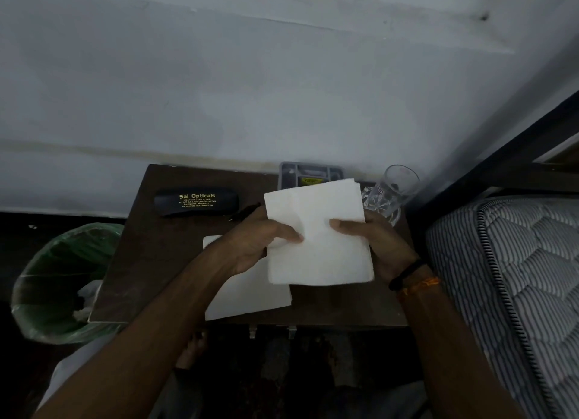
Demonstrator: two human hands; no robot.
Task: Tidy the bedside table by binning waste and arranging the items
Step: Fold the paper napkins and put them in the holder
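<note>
Both hands hold a white folded tissue [319, 230] above the dark brown bedside table [150, 255]. My left hand [260, 246] grips its left edge with the thumb on top. My right hand [376, 243] grips its right edge. Under the left hand a second white tissue [250, 296] lies flat on the table. A black spectacle case [196, 202] printed "Sai Opticals" lies at the back left. A black pen [247, 210] is partly hidden behind my left hand. A clear glass [390, 193] stands at the back right.
A bin with a green liner [62, 281] stands on the floor left of the table, with crumpled white waste inside. A grey compartment tray [308, 172] sits at the table's back edge against the wall. A mattress [517, 287] and dark bed frame lie to the right.
</note>
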